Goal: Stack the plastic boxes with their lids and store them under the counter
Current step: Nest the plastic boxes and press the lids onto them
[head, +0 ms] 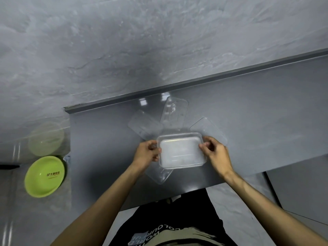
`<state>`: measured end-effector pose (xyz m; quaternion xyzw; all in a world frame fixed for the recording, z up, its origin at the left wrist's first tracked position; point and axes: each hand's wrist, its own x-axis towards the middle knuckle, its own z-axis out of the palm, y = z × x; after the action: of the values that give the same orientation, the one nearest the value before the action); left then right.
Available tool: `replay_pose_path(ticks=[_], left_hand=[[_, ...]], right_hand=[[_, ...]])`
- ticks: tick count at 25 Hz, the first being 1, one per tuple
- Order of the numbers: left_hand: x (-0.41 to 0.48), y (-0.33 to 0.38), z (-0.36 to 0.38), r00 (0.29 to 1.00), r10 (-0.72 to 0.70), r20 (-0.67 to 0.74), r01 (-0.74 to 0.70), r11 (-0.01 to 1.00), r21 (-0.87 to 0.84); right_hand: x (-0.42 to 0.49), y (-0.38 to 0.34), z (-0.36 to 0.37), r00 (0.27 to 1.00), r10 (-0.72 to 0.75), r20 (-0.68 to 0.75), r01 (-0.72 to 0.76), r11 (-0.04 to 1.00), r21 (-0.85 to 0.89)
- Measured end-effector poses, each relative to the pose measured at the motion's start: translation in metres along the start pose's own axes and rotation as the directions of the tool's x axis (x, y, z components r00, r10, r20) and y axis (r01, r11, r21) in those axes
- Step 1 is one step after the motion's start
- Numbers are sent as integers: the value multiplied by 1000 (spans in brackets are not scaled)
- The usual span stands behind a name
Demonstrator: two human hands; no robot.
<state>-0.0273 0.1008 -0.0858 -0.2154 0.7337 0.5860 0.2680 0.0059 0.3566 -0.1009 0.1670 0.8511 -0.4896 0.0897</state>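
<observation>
A clear plastic box (182,150) sits in the middle of the grey counter (257,121). My left hand (147,154) grips its left rim and my right hand (215,154) grips its right rim. Several clear flat lids lie around it on the counter: one at the back left (143,126), one behind (175,110), one at the right (207,129). Another lid (159,175) pokes out from under the box's near left corner. Whether more boxes are nested inside the held one, I cannot tell.
A lime-green bowl (44,175) stands on the floor at the left, with a translucent pale green bowl (46,138) just behind it. A rough grey wall rises behind the counter. The counter's front edge runs just above my dark shirt.
</observation>
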Motion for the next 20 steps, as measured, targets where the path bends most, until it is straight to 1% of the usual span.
replay_pose_path(ticks=[1,2,4,5,6,8,10,12,16,19,20], left_hand=[[1,-2,4,1000,12,5,-12,999,36],[2,-4,8,1000,24,5,-24,997,68],[4,-8,14,998,51,-21,-47,988,148],[5,-10,15,996,79,-40,-68,974,217],[5,-12,17,991,120,-52,-98,945,311],[4,-15,18,977,209,-44,-156,840,520],[5,-14,19,961,273,-33,-190,744,641],[8,-13,20,951,306,-31,-203,701,684],[13,-15,17,957,291,10,-215,682,699],[15,-22,15,957,291,19,-211,645,734],[15,-24,15,956,292,28,-221,653,724]], right_hand=[[2,3,1,999,50,-8,-50,999,13],[4,6,3,998,64,-20,-64,998,-16],[6,12,6,998,48,-40,-53,990,-131],[7,14,7,998,47,-41,-54,979,-195],[8,15,9,998,47,-35,-55,967,-250],[14,15,12,999,36,-8,-37,947,-318],[18,15,15,1000,16,16,-9,937,-349],[20,17,16,1000,0,27,10,932,-362],[20,18,18,999,-20,37,33,917,-399],[21,19,18,998,-43,40,57,862,-503],[22,20,17,998,-46,37,59,842,-536]])
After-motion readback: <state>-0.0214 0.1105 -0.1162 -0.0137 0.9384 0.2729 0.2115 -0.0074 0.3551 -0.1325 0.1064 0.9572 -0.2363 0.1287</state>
